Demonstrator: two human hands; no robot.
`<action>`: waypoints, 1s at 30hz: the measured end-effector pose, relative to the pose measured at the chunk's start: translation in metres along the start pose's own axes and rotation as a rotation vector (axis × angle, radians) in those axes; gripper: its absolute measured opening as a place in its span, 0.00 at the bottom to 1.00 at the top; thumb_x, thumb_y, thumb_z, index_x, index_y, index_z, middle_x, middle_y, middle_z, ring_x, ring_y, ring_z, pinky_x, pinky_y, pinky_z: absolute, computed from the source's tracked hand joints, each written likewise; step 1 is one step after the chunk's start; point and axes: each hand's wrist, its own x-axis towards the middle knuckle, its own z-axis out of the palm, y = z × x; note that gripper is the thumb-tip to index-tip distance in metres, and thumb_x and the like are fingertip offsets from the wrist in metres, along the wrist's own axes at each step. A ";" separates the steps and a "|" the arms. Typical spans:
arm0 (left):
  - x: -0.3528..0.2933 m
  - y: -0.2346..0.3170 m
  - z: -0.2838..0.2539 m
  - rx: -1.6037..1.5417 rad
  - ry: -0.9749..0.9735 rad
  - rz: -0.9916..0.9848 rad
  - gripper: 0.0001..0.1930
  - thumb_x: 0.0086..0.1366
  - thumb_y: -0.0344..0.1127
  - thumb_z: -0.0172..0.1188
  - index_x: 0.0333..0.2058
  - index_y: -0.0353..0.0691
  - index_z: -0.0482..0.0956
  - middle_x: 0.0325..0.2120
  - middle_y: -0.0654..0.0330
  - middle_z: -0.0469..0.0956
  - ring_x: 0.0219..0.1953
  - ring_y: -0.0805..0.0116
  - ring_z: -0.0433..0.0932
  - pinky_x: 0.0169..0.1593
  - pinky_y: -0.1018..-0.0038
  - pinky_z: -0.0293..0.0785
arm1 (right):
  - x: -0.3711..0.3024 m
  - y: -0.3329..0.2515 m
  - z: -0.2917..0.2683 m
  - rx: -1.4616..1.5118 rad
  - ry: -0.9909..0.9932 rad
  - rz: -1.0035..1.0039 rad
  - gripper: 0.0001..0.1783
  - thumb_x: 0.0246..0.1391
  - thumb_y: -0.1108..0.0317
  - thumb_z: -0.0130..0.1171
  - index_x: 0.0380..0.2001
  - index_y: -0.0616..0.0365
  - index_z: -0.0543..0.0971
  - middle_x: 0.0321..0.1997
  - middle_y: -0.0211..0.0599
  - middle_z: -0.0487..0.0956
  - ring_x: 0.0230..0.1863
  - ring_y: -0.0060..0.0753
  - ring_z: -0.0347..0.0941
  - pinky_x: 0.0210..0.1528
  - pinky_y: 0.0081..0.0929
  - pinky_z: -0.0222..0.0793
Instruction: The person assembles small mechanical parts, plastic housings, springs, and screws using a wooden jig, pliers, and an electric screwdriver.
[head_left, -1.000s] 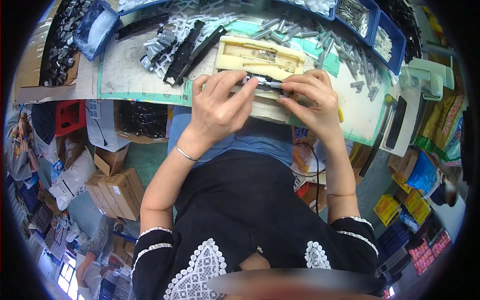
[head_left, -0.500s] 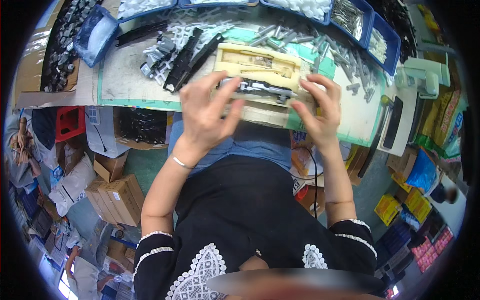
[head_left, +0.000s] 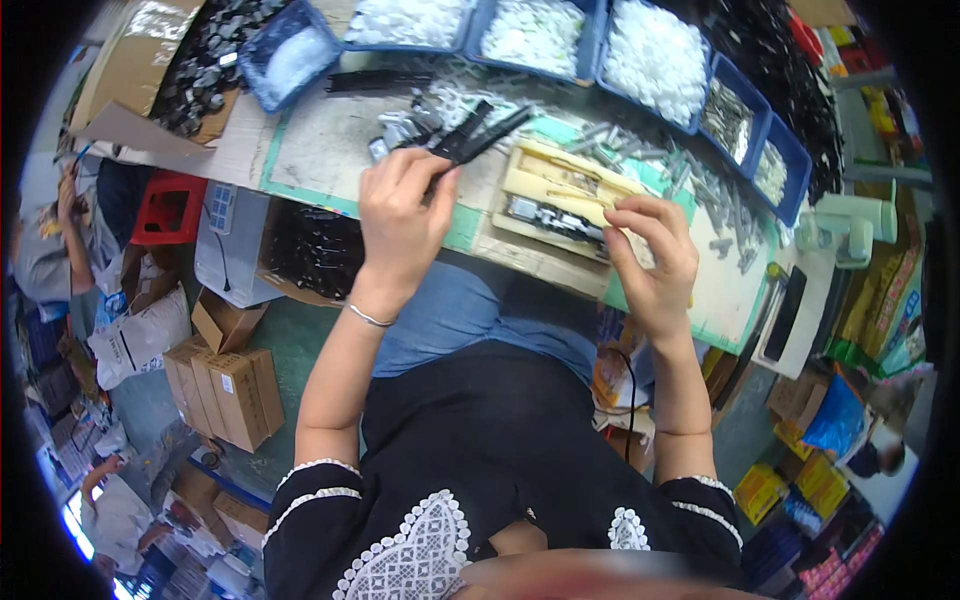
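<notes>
On the bench, a cream-yellow moulded fixture [head_left: 520, 178] sits on a pale block [head_left: 535, 251]. A narrow black, grey and white plastic assembly [head_left: 555, 216] lies in its near groove. At the fixture's right end is my right hand [head_left: 657, 265]. Its thumb and curved fingers are slightly apart, touching or very close to the assembly's end. My left hand [head_left: 405, 220] is left of the fixture, closed around the near end of a long black plastic strip [head_left: 462, 132]. A second black strip [head_left: 502, 132] lies beside it, next to loose grey and white parts [head_left: 405, 128].
Blue bins [head_left: 468, 50] of white pieces line the far edge, with a bin of metal pins [head_left: 725, 120] at the right. Grey cylindrical parts [head_left: 690, 175] lie beyond the fixture. Below the bench's left side stand a red stool [head_left: 168, 208] and a carton of black parts [head_left: 315, 250].
My left hand has left the assembly for the black strips and closed on one. My right hand stays by the fixture's right end, its fingers closer together. The view has shifted.
</notes>
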 end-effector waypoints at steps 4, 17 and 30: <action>-0.002 0.023 -0.005 -0.693 -0.138 -0.424 0.07 0.56 0.28 0.64 0.34 0.34 0.80 0.28 0.63 0.79 0.31 0.76 0.76 0.35 0.80 0.70 | 0.014 -0.020 0.018 0.402 -0.189 0.291 0.21 0.52 0.71 0.59 0.49 0.66 0.71 0.48 0.44 0.73 0.47 0.32 0.71 0.48 0.29 0.69; -0.014 0.057 -0.027 -0.933 -0.345 0.111 0.09 0.55 0.28 0.63 0.36 0.33 0.79 0.37 0.53 0.77 0.40 0.60 0.78 0.42 0.72 0.73 | -0.005 -0.040 0.008 -0.310 -0.244 -0.049 0.11 0.36 0.72 0.65 0.26 0.58 0.74 0.21 0.45 0.74 0.23 0.48 0.71 0.26 0.37 0.66; -0.032 0.051 -0.023 -0.930 -0.331 0.059 0.09 0.56 0.26 0.60 0.36 0.33 0.80 0.33 0.54 0.80 0.35 0.63 0.79 0.39 0.72 0.74 | -0.017 -0.033 0.008 -0.451 -0.302 -0.267 0.14 0.33 0.67 0.67 0.25 0.57 0.74 0.19 0.40 0.72 0.21 0.46 0.71 0.23 0.36 0.64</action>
